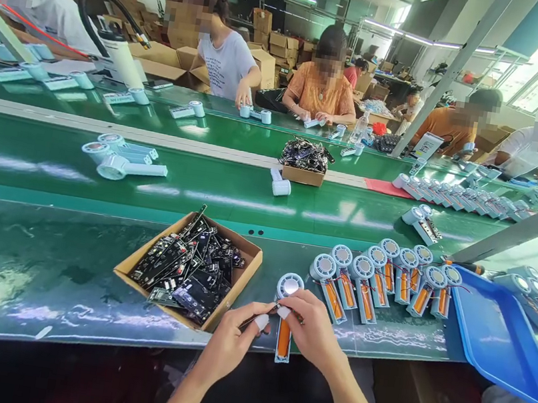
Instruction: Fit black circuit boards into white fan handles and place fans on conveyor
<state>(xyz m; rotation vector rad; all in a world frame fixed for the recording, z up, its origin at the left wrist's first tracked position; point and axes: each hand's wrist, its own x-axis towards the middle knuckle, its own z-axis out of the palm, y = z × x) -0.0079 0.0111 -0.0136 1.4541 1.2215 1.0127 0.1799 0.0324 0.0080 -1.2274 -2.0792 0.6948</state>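
Cardboard first, going from the left: a shallow cardboard box [232, 275] full of dark circuit boards [188, 270] sits on the green bench top [37, 261], just left of my hands. Those boards look thin and snappy to me, so edges only.

My left hand [228, 340] is pinched narrow, taped fingertip forward, around what looks like a thin dark wire or tool; too small to tell which. My right hand [313, 329] is curled over the open fan half [287, 312], pressing it against the bench edge right in front of me. It's a round white head with a slim handle and an orange cell [283, 338] lying bare in it.

Handling guess: light, hard plastic shell, stiff enough, a bit slick. The wires and that exposed cell are the delicate bits, so I'd hold it by the handle's side walls or the rim of the head, never across the orange part.

Further right, a row of identical open fans [384, 276] lies fanned out, then a blue tray [501, 337] hanging over the edge.

Writing: I can't read any brand or label anywhere, everything's too small.
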